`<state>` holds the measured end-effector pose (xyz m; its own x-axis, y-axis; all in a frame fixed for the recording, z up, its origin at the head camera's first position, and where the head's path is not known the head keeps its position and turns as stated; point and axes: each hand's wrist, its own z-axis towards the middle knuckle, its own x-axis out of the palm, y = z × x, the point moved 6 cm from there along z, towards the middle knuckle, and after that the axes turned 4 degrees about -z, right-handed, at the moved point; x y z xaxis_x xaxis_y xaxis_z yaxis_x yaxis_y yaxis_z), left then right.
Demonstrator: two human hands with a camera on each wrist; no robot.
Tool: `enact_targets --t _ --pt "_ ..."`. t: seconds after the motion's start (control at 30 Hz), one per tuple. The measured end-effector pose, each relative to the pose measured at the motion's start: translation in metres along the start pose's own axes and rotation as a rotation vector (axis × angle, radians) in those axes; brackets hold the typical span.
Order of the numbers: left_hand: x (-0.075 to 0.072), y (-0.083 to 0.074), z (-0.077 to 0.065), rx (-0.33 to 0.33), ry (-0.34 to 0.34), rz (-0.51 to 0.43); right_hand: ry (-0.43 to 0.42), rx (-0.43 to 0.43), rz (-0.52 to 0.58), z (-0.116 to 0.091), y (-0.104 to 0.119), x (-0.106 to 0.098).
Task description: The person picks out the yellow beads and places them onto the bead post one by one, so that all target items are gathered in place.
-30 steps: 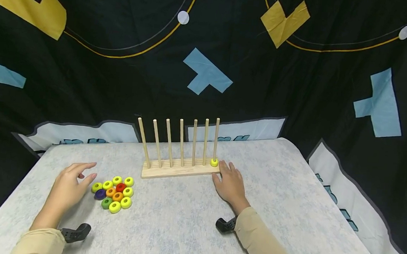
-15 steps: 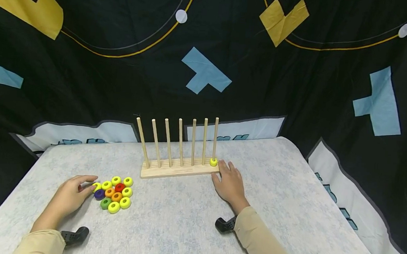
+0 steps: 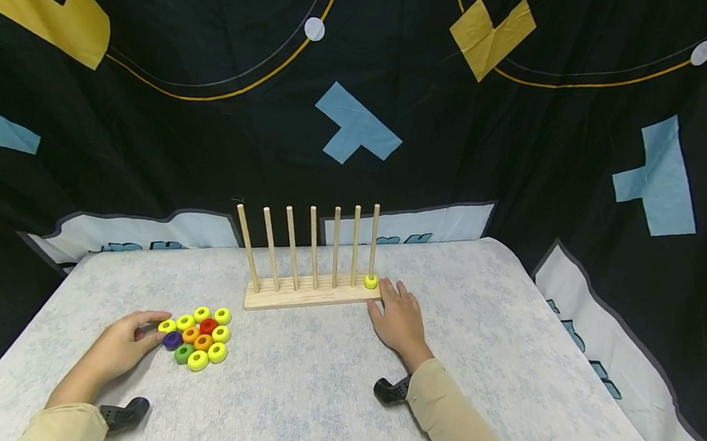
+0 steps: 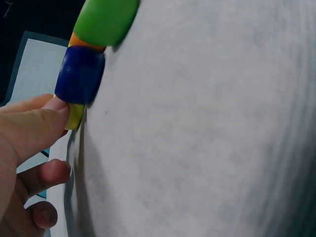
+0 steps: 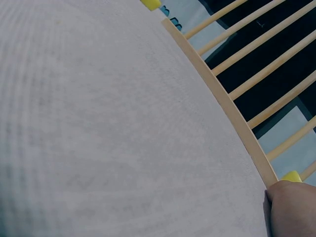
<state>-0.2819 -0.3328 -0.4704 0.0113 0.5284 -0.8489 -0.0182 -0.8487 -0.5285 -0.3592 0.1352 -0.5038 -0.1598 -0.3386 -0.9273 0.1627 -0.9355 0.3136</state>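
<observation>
At the left, my left hand (image 3: 122, 344) pinches a yellow ring (image 3: 166, 326) between thumb and index finger, at the edge of a cluster of coloured wooden rings. In the left wrist view, the thumb (image 4: 47, 121) lies against that ring, beside a dark blue ring (image 4: 81, 74) and a green ring (image 4: 106, 22). My right hand (image 3: 400, 321) rests on the table, its fingers extended and touching the right end of a wooden peg rack (image 3: 310, 299). One yellow ring (image 3: 371, 282) sits at the bottom of the rack's rightmost peg; the other pegs are bare.
Yellow, red, orange (image 3: 203, 341), green and purple rings lie close together on the pale tablecloth (image 3: 290, 388). Several upright pegs rise from the rack. Behind the table hangs a dark patterned cloth (image 3: 240, 149).
My left hand has come down and right onto the leftmost yellow ring, and its thumb and index finger have closed on it. The right hand and the rack have stayed put.
</observation>
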Motion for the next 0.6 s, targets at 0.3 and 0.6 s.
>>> enact_targets --t 0.3,0.6 --pt "0.005 -0.003 0.002 0.016 -0.033 0.008 -0.002 0.001 0.007 -0.001 -0.001 0.001" --pt "-0.007 -0.014 0.001 0.052 -0.138 0.017 0.002 0.002 0.007 -0.001 0.000 0.000"
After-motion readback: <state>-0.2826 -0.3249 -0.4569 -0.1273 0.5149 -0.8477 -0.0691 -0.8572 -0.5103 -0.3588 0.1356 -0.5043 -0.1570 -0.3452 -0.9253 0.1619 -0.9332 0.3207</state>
